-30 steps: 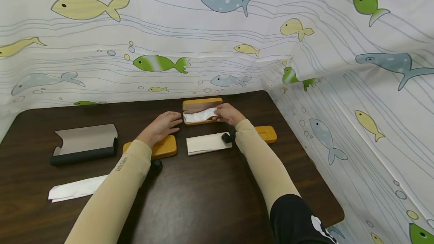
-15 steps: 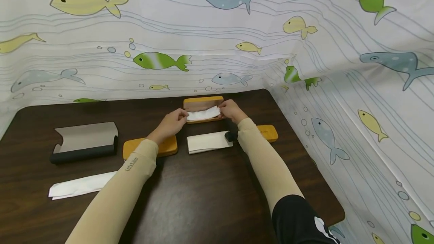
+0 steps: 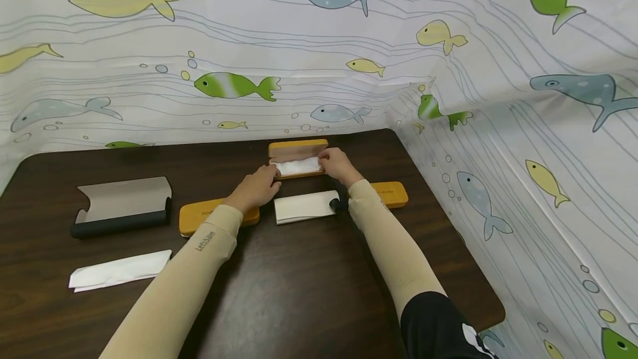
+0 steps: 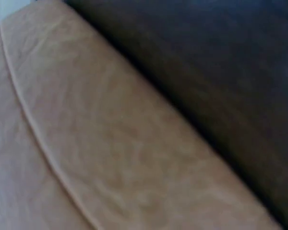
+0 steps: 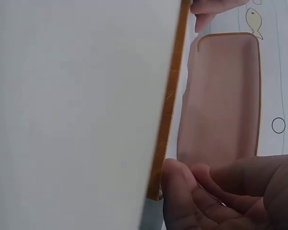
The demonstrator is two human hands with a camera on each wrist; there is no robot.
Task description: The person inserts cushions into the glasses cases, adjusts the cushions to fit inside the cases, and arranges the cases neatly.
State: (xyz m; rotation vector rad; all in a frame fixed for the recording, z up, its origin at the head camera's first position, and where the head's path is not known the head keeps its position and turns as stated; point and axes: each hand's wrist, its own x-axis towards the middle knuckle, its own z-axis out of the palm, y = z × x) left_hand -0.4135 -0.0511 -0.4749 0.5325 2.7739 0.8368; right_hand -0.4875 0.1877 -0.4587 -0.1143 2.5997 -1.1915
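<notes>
An open yellow glasses case (image 3: 298, 143) stands at the back of the table, its lid raised against the far side. A folded white tissue (image 3: 299, 167) lies in its lower half. At the case's right end my right hand (image 3: 339, 164) pinches the tissue's end, thumb and fingers together at the wall in the right wrist view. My left hand (image 3: 255, 186) touches the left end with its fingertips, thumb held apart. The left wrist view holds only a blurred sleeve (image 4: 125, 124) and dark tabletop.
Closed yellow cases lie at left (image 3: 194, 218) and right (image 3: 394, 194), each partly behind an arm. A folded cream cloth (image 3: 304, 208) lies in front of the open case. Farther left are an open black case (image 3: 122, 204) and a white strip (image 3: 119, 270). A fish-print curtain (image 3: 239, 49) backs the table.
The left hand has come right from beside the case to its left end, then lowered. The tissue has settled flatter into the case, with the right hand staying at its right end.
</notes>
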